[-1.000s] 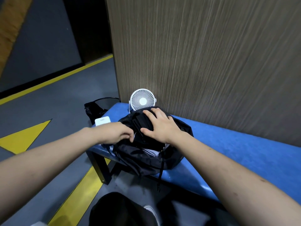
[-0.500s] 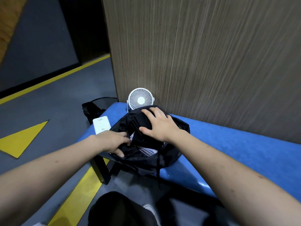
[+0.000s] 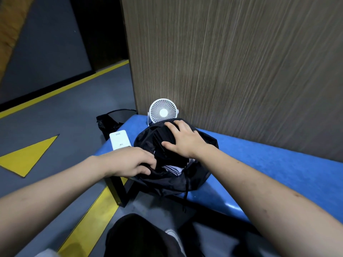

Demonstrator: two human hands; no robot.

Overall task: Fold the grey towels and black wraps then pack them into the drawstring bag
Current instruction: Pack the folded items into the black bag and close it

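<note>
A black drawstring bag lies on the left end of the blue bench, its mouth open toward me. My left hand pinches the near left rim of the bag's mouth. My right hand lies flat, fingers spread, on a folded black wrap that sits in the opening. A folded striped grey and white cloth shows inside the bag under the wrap. A black cord hangs off the bench's front edge.
A small white fan stands behind the bag against the wooden wall. A white power bank lies on the bench's left corner. A black bin with a liner stands on the grey floor beyond it. My knee is below.
My left hand has slid from the bag's top down to its near left rim and gripped it. The power bank has come into full view. My right hand stays pressed on the wrap.
</note>
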